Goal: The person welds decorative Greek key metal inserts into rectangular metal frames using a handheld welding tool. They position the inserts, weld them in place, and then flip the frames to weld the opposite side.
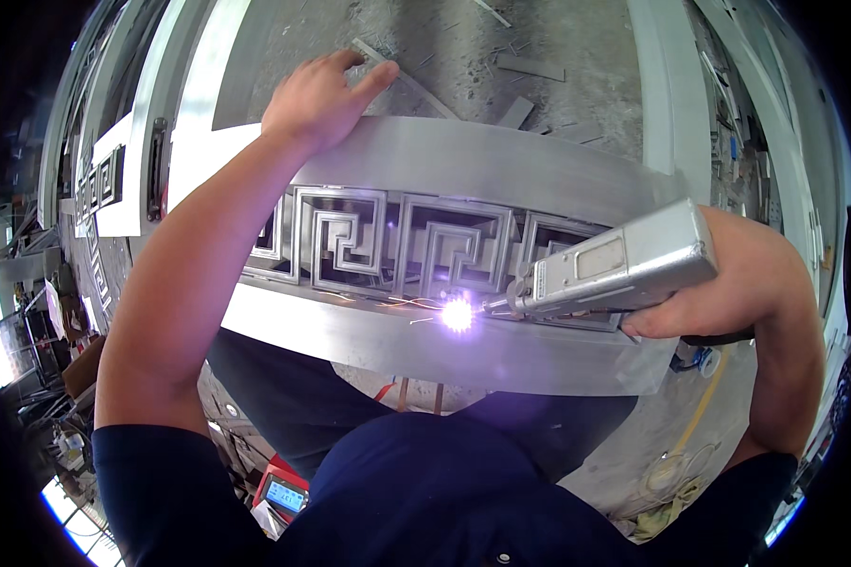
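My right hand is wrapped around a silver handheld welding gun, its nozzle pointing left. At the nozzle tip burns a bright white-violet welding spot with a few orange sparks trailing left. The spot sits where a square-spiral metal lattice meets the near rail of a brushed metal frame. My left hand lies over the frame's far rail, thumb held apart from the fingers, with no tool in it. Some of its fingertips are hidden, and the glare hides the seam.
Metal strips and offcuts litter the concrete floor beyond the frame. More lattice panels and long metal profiles stand left. A red box with a lit display is by my left leg. Cables lie on the floor at lower right.
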`<state>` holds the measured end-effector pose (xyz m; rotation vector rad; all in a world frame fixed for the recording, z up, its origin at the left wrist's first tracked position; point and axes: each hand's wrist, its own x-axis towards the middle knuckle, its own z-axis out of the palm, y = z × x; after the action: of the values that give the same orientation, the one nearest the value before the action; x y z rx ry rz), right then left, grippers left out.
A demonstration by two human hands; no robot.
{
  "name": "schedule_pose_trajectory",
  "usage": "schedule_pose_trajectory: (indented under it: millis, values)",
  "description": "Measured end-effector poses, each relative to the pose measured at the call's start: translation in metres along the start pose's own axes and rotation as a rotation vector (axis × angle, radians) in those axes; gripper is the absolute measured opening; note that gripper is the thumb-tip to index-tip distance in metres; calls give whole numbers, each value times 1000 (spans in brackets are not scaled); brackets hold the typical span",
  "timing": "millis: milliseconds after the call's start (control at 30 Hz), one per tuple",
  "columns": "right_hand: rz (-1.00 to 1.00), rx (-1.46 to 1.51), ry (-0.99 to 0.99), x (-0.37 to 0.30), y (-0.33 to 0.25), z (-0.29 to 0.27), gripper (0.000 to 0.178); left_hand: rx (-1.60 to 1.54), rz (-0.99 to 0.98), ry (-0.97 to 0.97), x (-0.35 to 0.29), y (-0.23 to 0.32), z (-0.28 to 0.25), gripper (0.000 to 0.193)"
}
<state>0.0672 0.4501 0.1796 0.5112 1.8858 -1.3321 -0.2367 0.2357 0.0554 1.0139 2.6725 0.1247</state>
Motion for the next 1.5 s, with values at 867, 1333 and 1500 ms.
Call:
schedule_pose_trajectory:
  millis: [867,1333,1500]
  values:
    - [71,-57,88,-25,5,1,55,-16,-5,2,-1,-4,3,92]
    - [-122,-171,-68,-30,-40,15,29,-55,36,85,-2,-7,10,89]
    - [-157,-216,5,-26,-35,21,26,-6,18,25,-5,-2,3,85]
